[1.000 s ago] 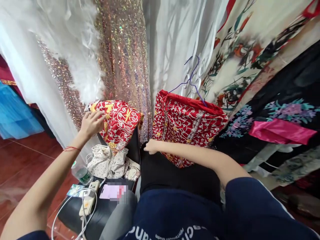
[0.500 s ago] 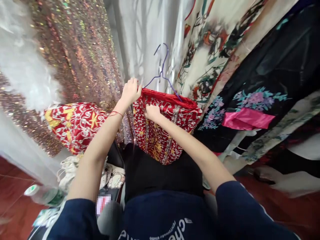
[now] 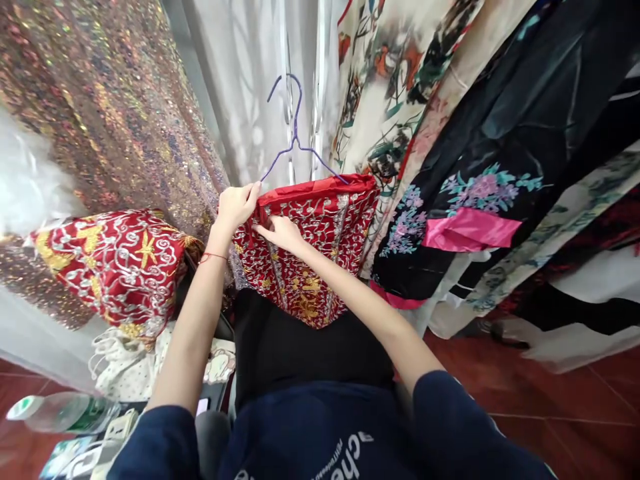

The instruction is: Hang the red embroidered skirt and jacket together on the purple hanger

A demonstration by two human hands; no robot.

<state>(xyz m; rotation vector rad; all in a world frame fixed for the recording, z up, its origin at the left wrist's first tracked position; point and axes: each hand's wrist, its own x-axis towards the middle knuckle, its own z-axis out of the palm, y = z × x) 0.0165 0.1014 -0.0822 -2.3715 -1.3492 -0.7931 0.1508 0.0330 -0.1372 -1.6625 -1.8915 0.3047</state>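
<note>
A red embroidered garment, patterned in silver and gold, hangs over my lap from a purple wire hanger. My left hand is closed on its upper left corner, thumb up beside the hanger's arm. Just below and to the right, my right hand pinches the red cloth at the garment's left side, near the lining. The hanger's right arm goes down inside the red top edge. What the left fingers cover is hidden. Another piece of red embroidered cloth lies to the left, beyond my left forearm.
Sequined fabric hangs at the left, beside a white curtain. On the right hang a floral cream garment and a black one with flowers. A plastic bottle lies at lower left near a white drawstring bag.
My view has shifted, and the scene sits further left. My right hand has moved closer to the left hand, toward the garment's left edge. The left hand keeps its hold at the corner.
</note>
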